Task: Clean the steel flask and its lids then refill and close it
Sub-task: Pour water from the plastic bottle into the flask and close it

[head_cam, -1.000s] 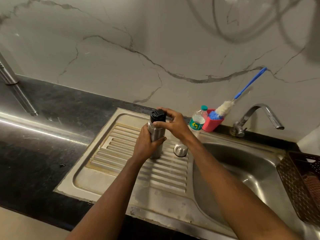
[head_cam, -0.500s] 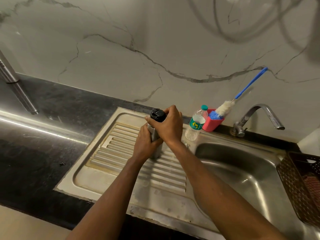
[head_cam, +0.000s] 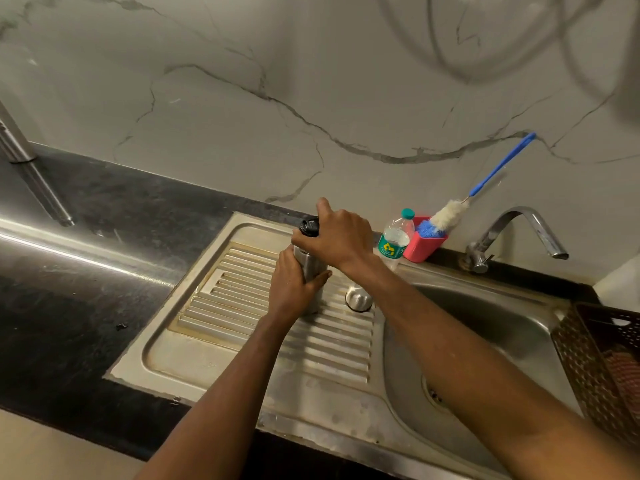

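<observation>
Your left hand (head_cam: 293,291) gripped the upright flask (head_cam: 311,266) low, while your right hand (head_cam: 336,237), directly above the flask, clasped its black lid (head_cam: 309,226).

The steel flask (head_cam: 313,263) stands upright on the ribbed drainboard (head_cam: 235,306) at frame centre. The left hand (head_cam: 294,289) grips its body from the lower left. The right hand (head_cam: 341,239) reaches in from the right and curls over the black lid (head_cam: 309,226) on top of the flask. A steel cap (head_cam: 359,298) sits on the drainboard just right of the flask, apart from it. Centre right, against the wall: a plastic water bottle (head_cam: 394,239), a red holder (head_cam: 427,245) containing a blue-handled brush (head_cam: 450,214), and the tap (head_cam: 512,233). The sink basin (head_cam: 485,327) occupies the lower right, with a brown basket (head_cam: 595,358) at the right edge.
</observation>
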